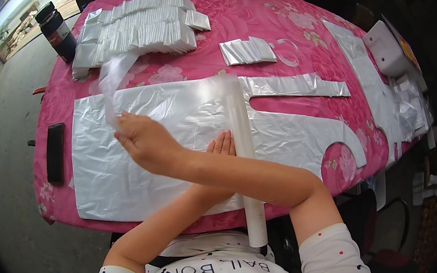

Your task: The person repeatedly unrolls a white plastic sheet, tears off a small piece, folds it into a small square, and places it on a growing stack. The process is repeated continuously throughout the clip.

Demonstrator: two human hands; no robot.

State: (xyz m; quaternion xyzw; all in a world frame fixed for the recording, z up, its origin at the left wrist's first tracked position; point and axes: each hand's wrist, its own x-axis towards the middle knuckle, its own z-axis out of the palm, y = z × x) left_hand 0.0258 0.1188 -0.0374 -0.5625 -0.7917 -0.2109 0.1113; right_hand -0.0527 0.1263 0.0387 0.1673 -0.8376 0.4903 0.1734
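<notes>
**Tube (239, 117) laid across a silvery sheet (107, 173)**

The tube's near end juts past the table edge toward the wearer; its weight probably helps keep the sheet flat. Left of the tube, the left hand (222, 144) lies palm down on the sheet, fingers straight and together, gripping nothing, apparently to steady it; whether its fingertips touch the tube, I cannot tell. Farther left, the right hand (144, 140) crosses above the left forearm, fingers closed on a translucent strip (111, 87), raised and blurred, seemingly pinched by its end. The sheet spreads to both sides of the tube on a pink flowered cloth (294, 38), its curved cut-outs to the right.

Well left of the tube lies a black phone-like slab (56, 154). Well right are clear bags (410, 105), another silvery sheet (363, 79) and a white box (383, 48), its inside hidden.

Past the tube's far end, slightly right, sits a small stack of folded packets (247, 51). Beyond and left, larger packet rows (132, 29) stand pressed together, perhaps to stay upright; beside them is a dark lidded jar (56, 33), contents not visible.
</notes>
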